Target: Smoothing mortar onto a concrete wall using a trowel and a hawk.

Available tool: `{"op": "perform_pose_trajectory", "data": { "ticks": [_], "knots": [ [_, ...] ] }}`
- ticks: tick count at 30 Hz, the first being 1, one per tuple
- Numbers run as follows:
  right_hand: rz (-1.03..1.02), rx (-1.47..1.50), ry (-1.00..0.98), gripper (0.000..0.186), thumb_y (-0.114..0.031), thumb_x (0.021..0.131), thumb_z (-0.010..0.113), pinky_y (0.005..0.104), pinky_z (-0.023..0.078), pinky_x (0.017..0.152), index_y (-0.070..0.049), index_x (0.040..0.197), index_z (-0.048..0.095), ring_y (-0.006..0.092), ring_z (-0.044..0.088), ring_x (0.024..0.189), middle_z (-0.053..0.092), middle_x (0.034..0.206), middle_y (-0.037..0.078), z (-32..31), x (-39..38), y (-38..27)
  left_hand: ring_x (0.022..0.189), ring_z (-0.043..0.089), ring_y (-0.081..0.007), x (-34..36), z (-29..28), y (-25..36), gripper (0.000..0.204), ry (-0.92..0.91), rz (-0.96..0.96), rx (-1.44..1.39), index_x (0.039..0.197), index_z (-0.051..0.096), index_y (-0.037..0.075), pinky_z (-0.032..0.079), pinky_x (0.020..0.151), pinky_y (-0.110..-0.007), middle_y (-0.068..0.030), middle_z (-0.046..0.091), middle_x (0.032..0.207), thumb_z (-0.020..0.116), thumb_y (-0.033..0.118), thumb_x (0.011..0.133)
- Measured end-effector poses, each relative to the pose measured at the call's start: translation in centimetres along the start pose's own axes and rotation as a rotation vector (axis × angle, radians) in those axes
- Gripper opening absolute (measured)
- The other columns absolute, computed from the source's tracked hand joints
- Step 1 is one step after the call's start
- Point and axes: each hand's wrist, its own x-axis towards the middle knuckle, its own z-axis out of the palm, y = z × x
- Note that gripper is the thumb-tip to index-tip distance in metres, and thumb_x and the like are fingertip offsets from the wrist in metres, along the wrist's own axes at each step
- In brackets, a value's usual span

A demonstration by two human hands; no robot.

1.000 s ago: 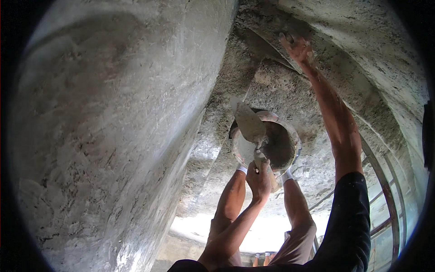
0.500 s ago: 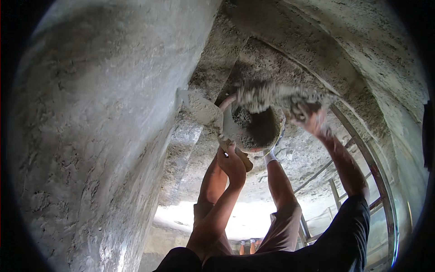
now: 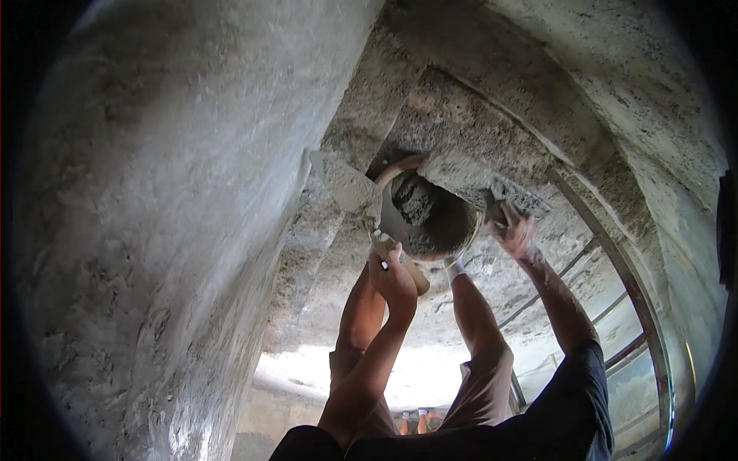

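Grey wet mortar fills the pan (image 3: 430, 223); hands clamped on trowel (image 3: 350, 188) and pan rim.

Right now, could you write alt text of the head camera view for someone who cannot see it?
A person's left hand grips a mortar-smeared trowel beside a round pan of wet grey mortar, while the right hand touches the pan's far rim. Rough grey plastered wall fills the left side, a curved metal railing runs along the right, and two bare legs extend below the pan.
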Motion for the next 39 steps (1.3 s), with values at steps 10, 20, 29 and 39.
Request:
{"op": "perform_pose_trajectory", "data": {
  "ticks": [10,20,29,39],
  "knots": [
    [-0.185,-0.144,0.228,0.052,-0.048,0.086,0.043,0.0453,0.049,0.076,-0.004,0.112,0.054,0.0297,0.058,0.095,0.057,0.105,0.019,-1.3,23.8,6.0,0.074,0.052,-0.0180,0.0,1.7,1.6,0.028,-0.101,-0.044,0.010,0.091,0.056,-0.005,0.043,0.066,-0.031,-0.0113,0.056,0.080,0.053,0.021,0.081],
    [0.185,-0.309,0.226,0.064,-0.060,0.084,0.040,0.0485,0.044,0.083,-0.004,0.113,0.053,0.0359,0.052,0.104,0.052,0.114,0.023,1.7,35.2,8.0,0.079,0.053,-0.0220,-0.2,2.5,2.9,0.036,-0.132,-0.112,0.024,0.093,0.056,-0.007,0.041,0.074,-0.034,-0.0160,0.058,0.086,0.055,0.027,0.082],
    [0.098,-0.602,-0.076,0.058,-0.046,0.090,0.039,0.0484,0.043,0.090,-0.011,0.134,0.029,0.0340,0.051,0.106,0.045,0.124,0.020,-3.6,38.0,6.9,0.080,0.054,-0.0206,0.9,1.7,3.3,0.034,-0.134,-0.094,0.062,0.095,0.056,-0.005,0.043,0.073,-0.033,-0.0140,0.058,0.087,0.056,0.026,0.081],
    [-0.024,-1.677,0.099,0.052,-0.030,0.094,0.035,0.0478,0.053,0.078,-0.029,0.140,0.010,0.0300,0.043,0.116,0.034,0.135,0.014,-3.0,39.0,9.7,0.060,0.054,-0.0135,-2.3,4.4,4.5,0.031,-0.224,-0.124,0.001,0.095,0.054,-0.001,0.046,0.050,-0.028,-0.0073,0.054,0.074,0.059,0.027,0.081]
  ]
}}
